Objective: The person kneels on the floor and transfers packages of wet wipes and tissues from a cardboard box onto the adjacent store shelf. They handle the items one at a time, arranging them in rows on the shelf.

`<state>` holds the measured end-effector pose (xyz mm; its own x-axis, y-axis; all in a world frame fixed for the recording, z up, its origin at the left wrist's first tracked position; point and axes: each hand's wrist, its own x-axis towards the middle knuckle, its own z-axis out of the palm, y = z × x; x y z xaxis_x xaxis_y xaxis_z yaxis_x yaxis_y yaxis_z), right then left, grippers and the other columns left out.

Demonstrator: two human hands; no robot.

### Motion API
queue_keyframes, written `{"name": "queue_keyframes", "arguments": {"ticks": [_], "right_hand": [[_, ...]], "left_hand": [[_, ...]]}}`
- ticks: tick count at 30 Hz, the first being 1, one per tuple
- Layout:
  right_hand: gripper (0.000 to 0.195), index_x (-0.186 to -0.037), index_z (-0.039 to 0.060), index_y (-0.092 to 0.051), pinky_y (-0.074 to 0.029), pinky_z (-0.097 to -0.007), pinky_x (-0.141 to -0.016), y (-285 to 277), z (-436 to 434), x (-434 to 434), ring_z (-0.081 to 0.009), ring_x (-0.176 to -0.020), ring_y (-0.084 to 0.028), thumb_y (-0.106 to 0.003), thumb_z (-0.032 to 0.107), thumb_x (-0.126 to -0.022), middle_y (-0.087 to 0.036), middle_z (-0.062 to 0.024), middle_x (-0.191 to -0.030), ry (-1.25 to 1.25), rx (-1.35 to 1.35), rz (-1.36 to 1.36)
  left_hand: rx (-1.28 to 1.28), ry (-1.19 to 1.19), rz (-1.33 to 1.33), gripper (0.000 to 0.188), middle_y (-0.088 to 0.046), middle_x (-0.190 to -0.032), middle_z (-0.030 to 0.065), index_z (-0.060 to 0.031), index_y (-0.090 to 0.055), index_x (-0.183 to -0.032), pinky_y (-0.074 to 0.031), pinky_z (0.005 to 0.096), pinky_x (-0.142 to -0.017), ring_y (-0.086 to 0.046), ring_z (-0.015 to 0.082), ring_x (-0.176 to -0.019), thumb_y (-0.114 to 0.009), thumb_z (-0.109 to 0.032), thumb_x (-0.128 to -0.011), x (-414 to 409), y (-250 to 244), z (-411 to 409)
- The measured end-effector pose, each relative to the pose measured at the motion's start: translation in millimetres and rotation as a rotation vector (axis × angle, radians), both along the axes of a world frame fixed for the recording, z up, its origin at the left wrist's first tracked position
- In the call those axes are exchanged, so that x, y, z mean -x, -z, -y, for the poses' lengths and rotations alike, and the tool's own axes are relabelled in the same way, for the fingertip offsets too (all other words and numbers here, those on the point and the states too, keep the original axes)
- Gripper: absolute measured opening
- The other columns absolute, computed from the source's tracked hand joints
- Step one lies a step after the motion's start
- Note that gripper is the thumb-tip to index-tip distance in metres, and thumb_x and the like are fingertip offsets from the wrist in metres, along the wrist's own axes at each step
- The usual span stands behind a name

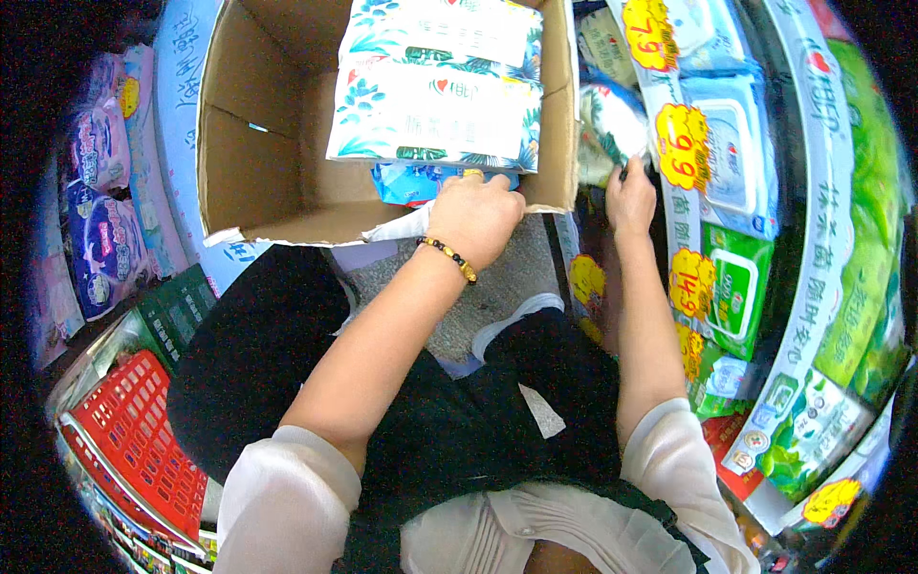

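Note:
A cardboard box (247, 154) stands before me with its top open. Two white tissue packs with leaf prints, a nearer pack (437, 118) and a farther pack (445, 32), lie in its right part. Below them a blue plastic package (405, 183) shows. My left hand (484, 215) reaches over the box's near edge, its fingers curled at the blue package; whether they grip it is hidden. Right of the box, my right hand (632, 197) holds the lower end of a white and green soft pack (615, 122) beside the low shelf.
Wet-wipe packs, among them a blue pack (728, 151) and a green pack (739, 294), line the shelf at right behind yellow price tags (683, 147). A red plastic basket (143, 430) stands lower left. Purple packages (107, 244) sit on the left shelf.

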<state>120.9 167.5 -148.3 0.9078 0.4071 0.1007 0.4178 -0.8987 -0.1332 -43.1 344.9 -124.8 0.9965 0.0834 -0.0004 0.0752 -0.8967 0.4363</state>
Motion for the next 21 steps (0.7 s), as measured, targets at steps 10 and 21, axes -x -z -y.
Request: {"name": "queue_keyframes", "arguments": {"ticks": [10,21], "right_hand": [[0.016,-0.080,0.0012,-0.047,-0.042,-0.0462,-0.063,-44.2,96.8,93.3,-0.0399,-0.070,-0.054,-0.053,0.014,-0.073,-0.055,-0.0243,-0.071,0.176,0.102,-0.165],[0.002,-0.067,0.0006,-0.049,-0.033,-0.0242,-0.048,-63.0,128.0,111.2,-0.0089,-0.053,-0.041,-0.049,0.002,-0.066,-0.047,-0.0009,-0.059,0.484,-0.675,-0.582]], "left_hand": [[-0.056,-0.023,0.345,0.043,-0.047,-0.104,0.0135,-0.0006,-0.045,-0.111,-0.037,0.0368,-0.087,-0.046,0.0272,-0.099,-0.053,-0.009,-0.069,31.1,-17.2,38.4],[0.737,-0.197,-0.131,0.045,-0.048,-0.108,0.0221,0.0005,-0.047,-0.111,-0.037,0.0380,-0.089,-0.046,0.0331,-0.103,-0.057,-0.017,-0.070,115.6,5.8,114.8]]}}
